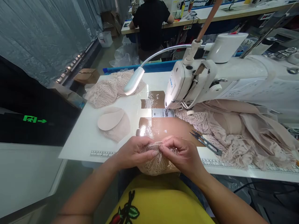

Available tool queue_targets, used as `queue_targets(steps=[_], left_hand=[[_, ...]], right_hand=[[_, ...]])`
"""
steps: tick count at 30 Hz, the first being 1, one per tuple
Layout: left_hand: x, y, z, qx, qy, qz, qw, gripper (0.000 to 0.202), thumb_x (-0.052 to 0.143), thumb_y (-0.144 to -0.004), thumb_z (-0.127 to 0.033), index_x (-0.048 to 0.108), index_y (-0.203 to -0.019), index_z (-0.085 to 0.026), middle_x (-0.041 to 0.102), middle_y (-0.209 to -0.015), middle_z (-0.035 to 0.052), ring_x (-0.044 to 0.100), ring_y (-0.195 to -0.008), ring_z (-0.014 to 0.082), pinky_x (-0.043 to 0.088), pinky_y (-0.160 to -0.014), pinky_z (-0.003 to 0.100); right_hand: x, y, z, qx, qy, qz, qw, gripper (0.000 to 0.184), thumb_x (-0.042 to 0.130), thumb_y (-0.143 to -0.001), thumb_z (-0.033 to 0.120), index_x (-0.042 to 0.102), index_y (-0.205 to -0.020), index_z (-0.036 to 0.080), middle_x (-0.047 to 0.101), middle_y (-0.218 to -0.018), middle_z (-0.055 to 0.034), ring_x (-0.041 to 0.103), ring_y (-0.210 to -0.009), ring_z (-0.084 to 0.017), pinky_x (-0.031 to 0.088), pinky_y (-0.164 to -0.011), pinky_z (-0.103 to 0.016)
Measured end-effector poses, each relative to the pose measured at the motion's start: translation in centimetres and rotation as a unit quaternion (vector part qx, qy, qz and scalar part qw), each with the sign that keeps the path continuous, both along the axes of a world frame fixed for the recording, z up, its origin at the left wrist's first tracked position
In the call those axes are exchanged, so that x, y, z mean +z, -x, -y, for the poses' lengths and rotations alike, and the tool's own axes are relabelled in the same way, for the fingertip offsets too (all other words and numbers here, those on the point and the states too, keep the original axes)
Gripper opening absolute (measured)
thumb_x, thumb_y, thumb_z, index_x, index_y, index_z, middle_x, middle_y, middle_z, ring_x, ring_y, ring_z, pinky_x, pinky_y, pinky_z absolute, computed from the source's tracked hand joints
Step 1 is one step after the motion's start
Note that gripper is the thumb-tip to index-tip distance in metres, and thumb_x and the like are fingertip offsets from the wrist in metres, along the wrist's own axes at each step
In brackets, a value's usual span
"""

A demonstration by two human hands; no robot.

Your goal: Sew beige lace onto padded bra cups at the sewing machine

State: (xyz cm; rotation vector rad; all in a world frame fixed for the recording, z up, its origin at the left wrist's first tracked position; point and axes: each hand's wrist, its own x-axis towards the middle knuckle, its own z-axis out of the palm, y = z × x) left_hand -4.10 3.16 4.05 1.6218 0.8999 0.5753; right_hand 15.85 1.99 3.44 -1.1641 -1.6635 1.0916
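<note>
Both hands pinch a beige lace piece at the front edge of the sewing table, its lower part hanging over my lap. My left hand grips the lace's upper left edge between thumb and fingers. Close beside it, my right hand pinches the same edge with thumb and forefinger. Thread snips lie just right of my right hand. Behind the hands stands a white sewing machine, its needle area over a metal plate. Round beige cup pieces lie left of the plate.
A heap of lace and sheer fabric fills the table's right side under the machine arm. More lace lies at the back left, below a bendable lamp. A printed ruler runs along the front edge. A person sits at another table ahead.
</note>
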Motion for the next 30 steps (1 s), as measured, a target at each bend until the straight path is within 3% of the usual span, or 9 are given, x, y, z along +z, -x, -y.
queue_targets(steps=[6, 9, 11, 16, 20, 26, 28, 30], left_hand=[[-0.5, -0.8, -0.3, 0.014, -0.034, -0.004, 0.999, 0.029, 0.052, -0.090, -0.036, 0.066, -0.087, -0.011, 0.060, -0.076, 0.0048, 0.053, -0.070, 0.0142, 0.041, -0.063, 0.024], [-0.4, -1.1, -0.6, 0.013, -0.053, -0.002, 0.999, 0.026, 0.053, -0.089, -0.034, 0.067, -0.087, -0.012, 0.059, -0.073, 0.0037, 0.051, -0.067, 0.0129, 0.040, -0.061, 0.023], [-0.4, -1.1, -0.8, 0.002, -0.027, 0.016, 1.000, 0.025, 0.055, -0.088, -0.035, 0.067, -0.088, -0.012, 0.058, -0.074, 0.0033, 0.051, -0.068, 0.0125, 0.040, -0.061, 0.022], [-0.9, -1.0, -1.4, -0.052, 0.130, 0.109, 0.984, 0.027, 0.060, -0.087, -0.037, 0.065, -0.097, -0.012, 0.060, -0.080, 0.0043, 0.054, -0.071, 0.0127, 0.043, -0.063, 0.022], [-1.6, -1.6, -1.3, -0.041, 0.142, 0.159, 0.976, 0.028, 0.063, -0.085, -0.039, 0.064, -0.082, -0.011, 0.057, -0.075, 0.0038, 0.052, -0.067, 0.0120, 0.043, -0.060, 0.023], [-2.2, -3.9, -0.3, 0.092, 0.224, 0.253, 0.937, 0.031, 0.070, -0.076, -0.040, 0.056, -0.070, -0.013, 0.053, -0.065, 0.0005, 0.048, -0.056, 0.0092, 0.039, -0.053, 0.021], [-1.4, -3.2, -0.6, 0.162, 0.248, 0.250, 0.922, 0.030, 0.070, -0.074, -0.039, 0.054, -0.070, -0.014, 0.054, -0.063, -0.0002, 0.049, -0.054, 0.0098, 0.040, -0.052, 0.021], [-0.1, -1.3, -1.4, 0.252, 0.215, 0.232, 0.914, 0.025, 0.068, -0.075, -0.036, 0.055, -0.073, -0.015, 0.055, -0.063, -0.0007, 0.051, -0.055, 0.0111, 0.041, -0.054, 0.022]], right_hand=[[-0.1, -0.5, -0.5, -0.028, 0.044, 0.028, 0.998, 0.017, 0.065, -0.079, 0.032, 0.061, -0.067, 0.020, 0.065, -0.065, -0.0019, 0.056, -0.058, -0.014, 0.041, -0.052, -0.026], [-0.2, -1.1, -1.0, 0.011, 0.093, 0.000, 0.996, 0.017, 0.066, -0.078, 0.036, 0.066, -0.079, 0.019, 0.064, -0.069, -0.0018, 0.054, -0.060, -0.014, 0.041, -0.053, -0.025], [-0.2, -1.3, -1.2, 0.045, 0.123, -0.024, 0.991, 0.020, 0.066, -0.079, 0.038, 0.067, -0.077, 0.018, 0.063, -0.068, -0.0017, 0.052, -0.060, -0.013, 0.040, -0.054, -0.025], [0.0, -1.7, -1.4, 0.063, 0.186, -0.105, 0.975, 0.023, 0.070, -0.074, 0.039, 0.065, -0.071, 0.017, 0.057, -0.063, 0.0006, 0.045, -0.058, -0.011, 0.035, -0.051, -0.024], [-0.3, -1.9, -1.5, 0.081, 0.237, -0.174, 0.952, 0.026, 0.073, -0.071, 0.042, 0.063, -0.069, 0.018, 0.053, -0.060, 0.0026, 0.042, -0.055, -0.009, 0.034, -0.051, -0.024], [-1.2, -1.7, -2.3, 0.070, 0.281, -0.225, 0.930, 0.030, 0.075, -0.068, 0.044, 0.063, -0.071, 0.017, 0.054, -0.064, 0.0020, 0.044, -0.057, -0.009, 0.038, -0.055, -0.023], [-1.2, -2.2, -2.8, 0.050, 0.288, -0.237, 0.927, 0.031, 0.075, -0.068, 0.045, 0.064, -0.078, 0.018, 0.059, -0.071, 0.0002, 0.051, -0.063, -0.011, 0.042, -0.059, -0.024], [-1.2, -3.3, -3.2, 0.020, 0.266, -0.235, 0.935, 0.032, 0.075, -0.068, 0.043, 0.065, -0.086, 0.019, 0.064, -0.082, -0.0025, 0.057, -0.073, -0.014, 0.046, -0.066, -0.026]])
